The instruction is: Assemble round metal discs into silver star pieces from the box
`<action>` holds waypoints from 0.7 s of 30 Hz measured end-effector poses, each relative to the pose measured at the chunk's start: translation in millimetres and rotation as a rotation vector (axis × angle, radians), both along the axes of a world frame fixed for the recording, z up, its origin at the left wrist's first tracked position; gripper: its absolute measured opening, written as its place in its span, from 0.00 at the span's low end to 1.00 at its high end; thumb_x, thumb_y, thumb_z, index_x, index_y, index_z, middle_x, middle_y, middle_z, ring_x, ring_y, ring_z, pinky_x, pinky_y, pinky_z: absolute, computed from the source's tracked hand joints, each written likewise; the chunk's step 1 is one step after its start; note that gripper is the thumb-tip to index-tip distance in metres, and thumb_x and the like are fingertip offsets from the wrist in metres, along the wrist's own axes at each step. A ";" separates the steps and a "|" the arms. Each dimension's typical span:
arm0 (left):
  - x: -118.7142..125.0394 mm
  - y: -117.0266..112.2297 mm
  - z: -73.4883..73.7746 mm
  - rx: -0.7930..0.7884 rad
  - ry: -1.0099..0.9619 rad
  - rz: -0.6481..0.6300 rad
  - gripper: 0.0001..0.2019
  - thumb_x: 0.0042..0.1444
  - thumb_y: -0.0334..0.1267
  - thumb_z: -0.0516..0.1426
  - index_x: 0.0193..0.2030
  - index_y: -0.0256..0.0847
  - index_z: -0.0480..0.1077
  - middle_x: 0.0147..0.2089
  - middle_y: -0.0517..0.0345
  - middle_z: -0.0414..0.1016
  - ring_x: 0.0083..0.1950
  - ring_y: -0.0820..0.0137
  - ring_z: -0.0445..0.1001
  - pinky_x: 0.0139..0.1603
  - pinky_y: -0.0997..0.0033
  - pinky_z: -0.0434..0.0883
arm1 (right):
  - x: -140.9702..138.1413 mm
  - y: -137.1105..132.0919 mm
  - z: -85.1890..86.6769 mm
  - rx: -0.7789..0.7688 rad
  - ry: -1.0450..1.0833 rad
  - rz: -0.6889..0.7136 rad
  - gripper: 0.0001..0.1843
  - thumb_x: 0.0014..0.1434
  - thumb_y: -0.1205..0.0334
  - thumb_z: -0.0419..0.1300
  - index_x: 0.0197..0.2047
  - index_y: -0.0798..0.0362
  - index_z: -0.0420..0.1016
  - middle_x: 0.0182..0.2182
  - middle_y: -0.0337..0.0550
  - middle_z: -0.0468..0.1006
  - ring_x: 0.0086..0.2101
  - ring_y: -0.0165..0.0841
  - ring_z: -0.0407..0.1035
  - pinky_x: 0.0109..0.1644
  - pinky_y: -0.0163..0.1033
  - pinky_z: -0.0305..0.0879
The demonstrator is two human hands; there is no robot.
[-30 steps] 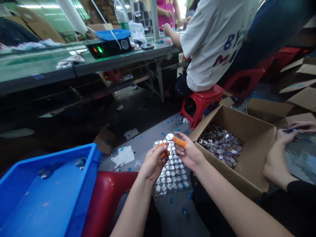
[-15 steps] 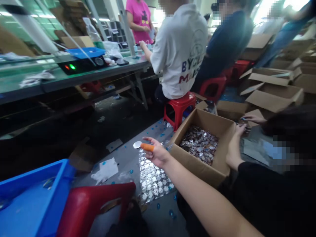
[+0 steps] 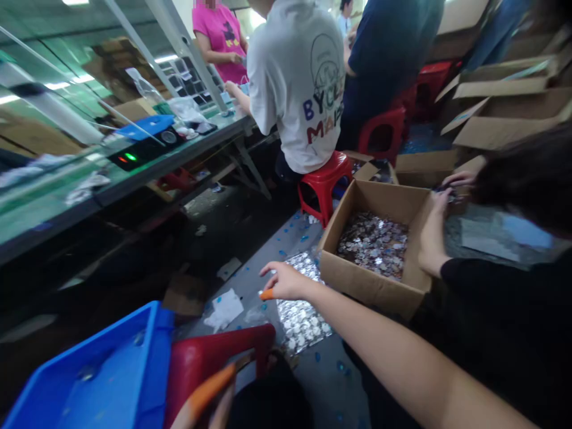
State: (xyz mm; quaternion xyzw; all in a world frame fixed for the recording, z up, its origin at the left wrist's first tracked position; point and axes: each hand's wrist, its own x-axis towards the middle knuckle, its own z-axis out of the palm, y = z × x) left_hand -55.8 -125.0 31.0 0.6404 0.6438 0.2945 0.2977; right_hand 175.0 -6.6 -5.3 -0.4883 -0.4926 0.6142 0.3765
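Observation:
My right hand (image 3: 283, 280) reaches out low over the floor, fingers spread, an orange finger cot (image 3: 267, 294) on the thumb; nothing shows in it. It hovers at the left edge of a silver sheet of round pieces (image 3: 300, 319) lying on the floor. Only a blurred part of my left hand (image 3: 203, 396) shows at the bottom edge, with an orange-capped finger stretched over the red stool (image 3: 210, 357). What it holds, if anything, I cannot make out. A cardboard box (image 3: 366, 286) with several loose silver pieces stands just right of my right hand.
A blue tray (image 3: 102, 375) sits at the lower left beside the stool. A co-worker in a black sleeve (image 3: 491, 298) rests a hand on the box's right wall. Other people sit on red stools (image 3: 324, 179) at a green bench (image 3: 67, 196). Open boxes (image 3: 500, 113) stand at the right, paper scraps (image 3: 223, 310) litter the floor.
The view has tilted and shifted. My right hand has dropped toward the sheet, and the silver disc it pinched is gone from sight. My left hand has come back in at the bottom edge.

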 end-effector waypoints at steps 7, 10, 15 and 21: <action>60.0 101.7 -56.1 -0.056 -0.303 -0.110 0.31 0.52 0.51 0.67 0.60 0.39 0.71 0.59 0.44 0.75 0.58 0.54 0.75 0.62 0.51 0.72 | 36.0 1.1 2.9 -0.045 -0.080 -0.019 0.32 0.42 0.68 0.71 0.52 0.52 0.71 0.30 0.36 0.79 0.26 0.28 0.71 0.25 0.29 0.62; 75.9 112.8 -71.5 -0.019 -0.280 -0.223 0.28 0.53 0.50 0.66 0.58 0.42 0.72 0.58 0.47 0.76 0.57 0.55 0.76 0.62 0.51 0.72 | 43.5 2.0 -1.2 -0.020 -0.150 -0.024 0.32 0.43 0.68 0.70 0.54 0.51 0.71 0.30 0.35 0.79 0.26 0.28 0.71 0.24 0.28 0.63; 75.7 123.6 -74.2 0.092 -0.073 -0.366 0.21 0.56 0.51 0.63 0.54 0.46 0.76 0.55 0.52 0.78 0.56 0.56 0.76 0.62 0.53 0.71 | 49.8 1.1 -1.1 -0.052 -0.157 -0.037 0.33 0.45 0.66 0.68 0.56 0.50 0.70 0.31 0.35 0.79 0.25 0.27 0.70 0.22 0.27 0.64; 79.8 130.5 -63.2 -0.080 -0.064 -0.226 0.27 0.50 0.57 0.65 0.54 0.46 0.76 0.52 0.51 0.80 0.55 0.51 0.77 0.62 0.45 0.71 | 61.8 7.3 -0.2 0.015 -0.158 -0.051 0.39 0.46 0.61 0.73 0.61 0.46 0.69 0.35 0.37 0.81 0.28 0.27 0.73 0.25 0.26 0.65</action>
